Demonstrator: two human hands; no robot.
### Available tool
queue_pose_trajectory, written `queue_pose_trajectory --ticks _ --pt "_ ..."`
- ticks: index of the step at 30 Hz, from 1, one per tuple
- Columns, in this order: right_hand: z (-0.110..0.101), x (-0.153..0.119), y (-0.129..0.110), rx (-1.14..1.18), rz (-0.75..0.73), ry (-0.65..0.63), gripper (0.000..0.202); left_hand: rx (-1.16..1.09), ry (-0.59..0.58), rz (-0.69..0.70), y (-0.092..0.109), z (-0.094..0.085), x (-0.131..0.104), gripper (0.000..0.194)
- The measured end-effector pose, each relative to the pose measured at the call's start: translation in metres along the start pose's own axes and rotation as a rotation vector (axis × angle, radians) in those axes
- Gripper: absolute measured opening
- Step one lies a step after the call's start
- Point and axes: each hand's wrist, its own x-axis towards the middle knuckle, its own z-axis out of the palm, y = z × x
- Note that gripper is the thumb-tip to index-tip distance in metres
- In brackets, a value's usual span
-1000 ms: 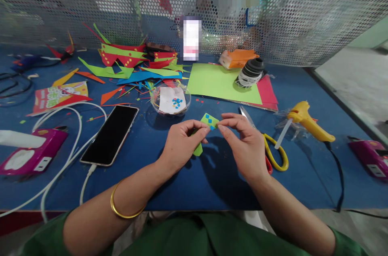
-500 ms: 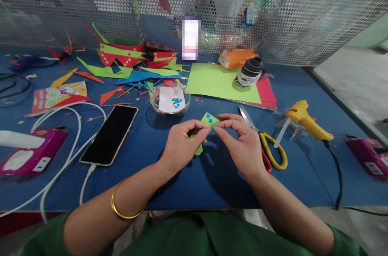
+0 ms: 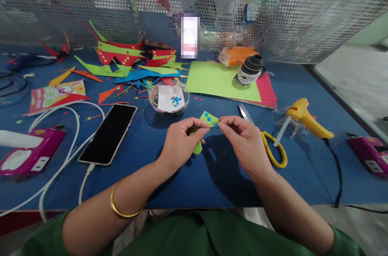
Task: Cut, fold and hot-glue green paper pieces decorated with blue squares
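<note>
My left hand (image 3: 182, 139) is closed, pinching a light-green paper cutout (image 3: 197, 148) between thumb and fingers above the table. Small blue paper squares (image 3: 207, 119) are stuck on the part of the cutout beyond my fingers; its middle is hidden behind them. My right hand (image 3: 242, 139) is closed too, its thumb and index fingertip pinched on a small blue paper square (image 3: 216, 125) at the cutout's right edge. Just beyond my hands, a clear round dish (image 3: 153, 104) bears a white paper (image 3: 166, 100) with several more blue squares.
Scissors (image 3: 280, 153) lie beside my right wrist, with a yellow glue gun (image 3: 307, 118) farther right. On the left are a phone (image 3: 109, 135) and a white cable (image 3: 79, 135). Behind are paper masks (image 3: 121, 52), green sheets (image 3: 212, 80) and a black-and-white roll (image 3: 250, 70).
My right fingertips have shifted slightly right along the cutout, and more of the blue square there shows. My left hand keeps its hold on the cutout. The camera view has shifted slightly.
</note>
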Motion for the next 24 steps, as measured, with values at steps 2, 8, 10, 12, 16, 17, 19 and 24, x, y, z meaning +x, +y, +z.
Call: queue_pose_trajectory --ticks 2,8,10,12,16,17,19,24 --pt "-0.0002 -0.0002 -0.0005 -0.002 0.027 -0.015 0.014 0.004 -0.014 0.021 -0.0014 -0.0004 0.0004 0.013" --pt "0.0009 -0.0007 -0.0005 -0.018 0.028 -0.044 0.014 -0.03 0.016 0.031 -0.0054 -0.0009 0.0026 0.029" --pt "0.0013 -0.0011 -0.0008 -0.022 0.014 -0.051 0.014 -0.042 0.026 0.006 -0.0051 -0.0012 0.0032 0.038" --pt "0.0017 -0.002 -0.0016 -0.038 0.002 -0.053 0.013 -0.07 0.004 -0.028 -0.0037 -0.0014 0.0034 0.039" --pt "0.0025 -0.0038 -0.0039 -0.085 -0.03 -0.037 0.013 -0.145 -0.102 -0.143 -0.0005 -0.0009 0.0028 0.027" --pt "0.0026 -0.004 -0.0043 -0.103 -0.041 -0.032 0.012 -0.162 -0.112 -0.164 -0.0001 -0.0007 0.0026 0.026" --pt "0.0027 -0.0043 -0.0048 -0.147 -0.081 -0.023 0.011 -0.193 -0.111 -0.186 0.0 -0.0004 0.0025 0.026" --pt "0.0029 -0.0044 -0.0043 -0.235 -0.205 -0.016 0.012 -0.241 -0.128 -0.2 -0.0019 -0.0005 0.0027 0.02"
